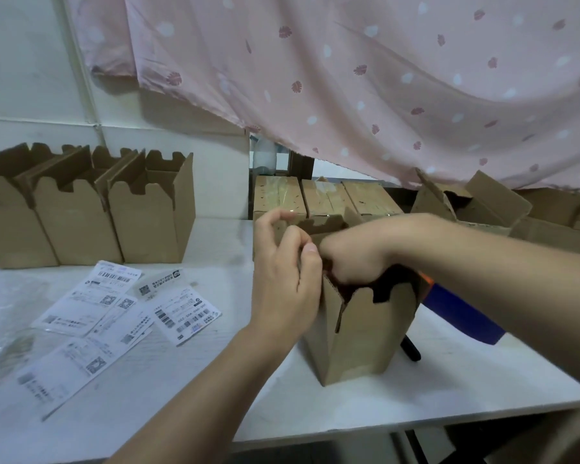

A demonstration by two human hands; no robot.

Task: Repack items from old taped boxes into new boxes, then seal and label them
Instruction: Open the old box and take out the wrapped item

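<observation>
A person's left hand (282, 272) pinches a flap of the open brown cardboard box (359, 333). The right hand (352, 259) pushes inside, fingers curled; its hold cannot be told. Forcing could tear the flap.

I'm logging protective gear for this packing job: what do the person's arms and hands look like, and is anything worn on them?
The left forearm and right forearm are bare, with no sleeve in view. The left hand and right hand wear no gloves, and no ring, watch or wristband shows on either.
</observation>
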